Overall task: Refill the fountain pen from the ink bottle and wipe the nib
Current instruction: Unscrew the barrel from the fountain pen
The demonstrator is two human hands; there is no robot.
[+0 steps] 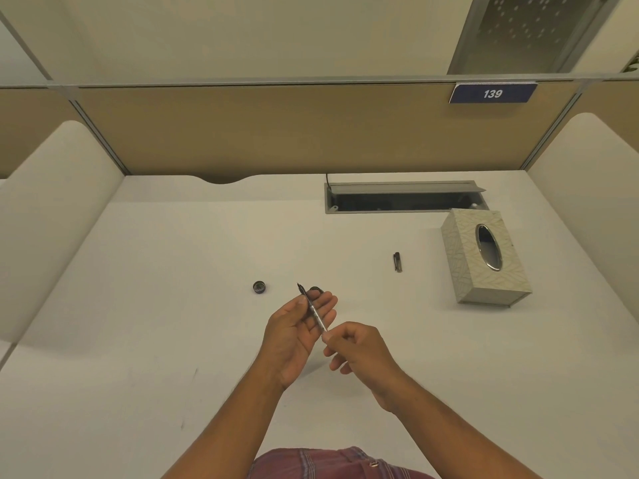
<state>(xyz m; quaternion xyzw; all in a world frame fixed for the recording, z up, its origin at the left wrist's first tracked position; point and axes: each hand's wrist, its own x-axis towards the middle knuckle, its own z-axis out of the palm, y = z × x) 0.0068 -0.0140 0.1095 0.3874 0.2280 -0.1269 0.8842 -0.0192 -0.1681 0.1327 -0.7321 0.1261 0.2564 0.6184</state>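
A slim fountain pen [313, 308] without its cap is held above the white desk [155, 305], dark nib pointing up and away. My left hand [297, 335] pinches it near the nib end, and my right hand [359, 347] grips its rear end with the fingertips. The ink bottle [315, 289] is mostly hidden behind my left fingers; only a dark rim shows. Its round black lid [259, 287] lies on the desk to the left. The black pen cap [398, 262] lies further right.
A patterned tissue box [484, 257] with an oval opening stands at the right. Behind it an open grey cable tray [403, 198] is set into the desk. Partition walls enclose the desk at the back and on both sides.
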